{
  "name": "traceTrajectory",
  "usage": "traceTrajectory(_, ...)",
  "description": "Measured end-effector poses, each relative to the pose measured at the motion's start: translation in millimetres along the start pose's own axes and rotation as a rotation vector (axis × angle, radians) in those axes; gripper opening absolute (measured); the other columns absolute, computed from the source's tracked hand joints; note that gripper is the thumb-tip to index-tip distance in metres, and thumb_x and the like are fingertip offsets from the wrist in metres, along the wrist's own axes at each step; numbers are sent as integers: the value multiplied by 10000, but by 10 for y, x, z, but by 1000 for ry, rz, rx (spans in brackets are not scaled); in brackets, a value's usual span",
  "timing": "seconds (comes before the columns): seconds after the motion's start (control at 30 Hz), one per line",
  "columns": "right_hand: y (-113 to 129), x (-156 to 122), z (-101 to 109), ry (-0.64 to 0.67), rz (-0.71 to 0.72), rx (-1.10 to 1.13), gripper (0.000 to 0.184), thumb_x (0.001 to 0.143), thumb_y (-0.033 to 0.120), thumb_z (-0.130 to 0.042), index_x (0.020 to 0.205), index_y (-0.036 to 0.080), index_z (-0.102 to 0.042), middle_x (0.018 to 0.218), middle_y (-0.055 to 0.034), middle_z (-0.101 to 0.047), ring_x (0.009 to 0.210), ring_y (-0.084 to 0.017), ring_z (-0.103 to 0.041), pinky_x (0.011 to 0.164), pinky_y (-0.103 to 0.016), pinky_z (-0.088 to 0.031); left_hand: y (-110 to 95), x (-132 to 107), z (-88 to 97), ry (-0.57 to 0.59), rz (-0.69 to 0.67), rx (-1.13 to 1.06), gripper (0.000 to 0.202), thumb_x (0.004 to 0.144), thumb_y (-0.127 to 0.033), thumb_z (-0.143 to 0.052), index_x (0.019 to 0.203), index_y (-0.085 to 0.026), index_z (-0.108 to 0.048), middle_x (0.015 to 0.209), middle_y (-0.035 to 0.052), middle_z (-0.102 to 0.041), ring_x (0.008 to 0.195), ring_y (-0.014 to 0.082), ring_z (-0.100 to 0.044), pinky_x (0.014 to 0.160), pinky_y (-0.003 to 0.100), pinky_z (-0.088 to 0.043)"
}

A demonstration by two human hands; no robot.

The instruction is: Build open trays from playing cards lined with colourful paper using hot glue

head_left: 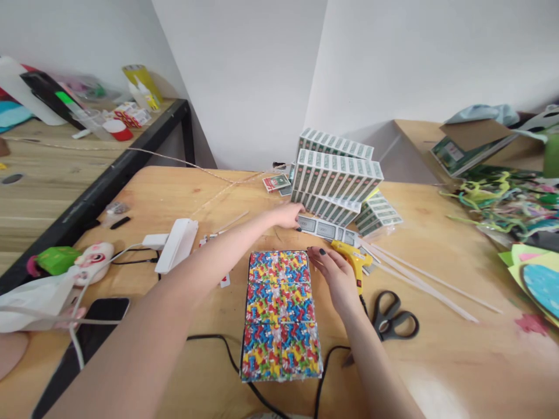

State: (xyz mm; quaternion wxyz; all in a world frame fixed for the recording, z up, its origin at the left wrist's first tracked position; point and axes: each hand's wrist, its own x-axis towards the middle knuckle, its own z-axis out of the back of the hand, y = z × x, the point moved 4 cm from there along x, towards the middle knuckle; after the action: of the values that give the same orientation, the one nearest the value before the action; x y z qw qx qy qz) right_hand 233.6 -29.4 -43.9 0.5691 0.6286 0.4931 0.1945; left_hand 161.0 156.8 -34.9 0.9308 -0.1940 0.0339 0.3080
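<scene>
A panel of several colourful patterned boxes joined side by side lies flat on the wooden table in front of me. My right hand rests at its upper right corner, fingers loosely curled against the edge. My left hand reaches past the panel and its fingers close on a flat strip of green-and-white boxes. Behind the strip stands a stack of green-and-white box rows. A yellow glue gun lies just right of my right hand.
Black scissors and several clear glue sticks lie to the right. A white power strip, a phone and a plush toy lie left. Coloured paper scraps crowd the far right. A second table stands left.
</scene>
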Motion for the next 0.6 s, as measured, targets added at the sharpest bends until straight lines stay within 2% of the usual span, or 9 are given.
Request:
traceTrajectory(0.17, 66, 25, 60, -11, 17, -48, 256, 647, 388, -746, 791, 181, -702, 894, -68, -727, 844, -195, -674, 910, -388, -487, 116, 33, -2, 14, 174, -50, 486, 594, -311, -756, 1028, -134, -629, 1071, 106, -666, 979, 235, -607, 803, 262, -462)
traceTrajectory(0.3, 123, 37, 70, -12, 35, -81, 259, 650, 404, -736, 781, 185, -693, 884, -62, -724, 809, -182, -676, 882, -369, -503, 152, 15, 7, 10, 280, -53, 421, 521, -348, -796, 850, -107, -690, 935, 143, -695, 936, 297, -621, 776, 310, -469)
traceTrajectory(0.37, 152, 47, 71, -6, 45, -100, 264, 656, 413, -728, 783, 185, -688, 890, -62, -720, 796, -177, -678, 861, -355, -513, 145, -31, 18, -4, 308, -67, 406, 513, -346, -800, 829, -114, -696, 889, 133, -703, 870, 283, -640, 743, 309, -472)
traceTrajectory(0.5, 213, 68, 69, 8, 59, -155, 299, 663, 444, -717, 805, 185, -672, 821, -41, -711, 674, -144, -662, 719, -304, -541, 45, -221, 123, -97, 322, -90, 283, 650, -273, -709, 914, -173, -688, 886, 90, -713, 813, 229, -656, 690, 284, -461)
traceTrajectory(0.6, 277, 35, 50, 31, 70, -219, 300, 660, 465, -726, 717, 181, -645, 562, 18, -629, 482, -101, -565, 512, -227, -481, -113, -460, 272, -189, 308, -86, 250, 729, -282, -641, 964, -199, -668, 924, 81, -706, 850, 231, -648, 688, 289, -448)
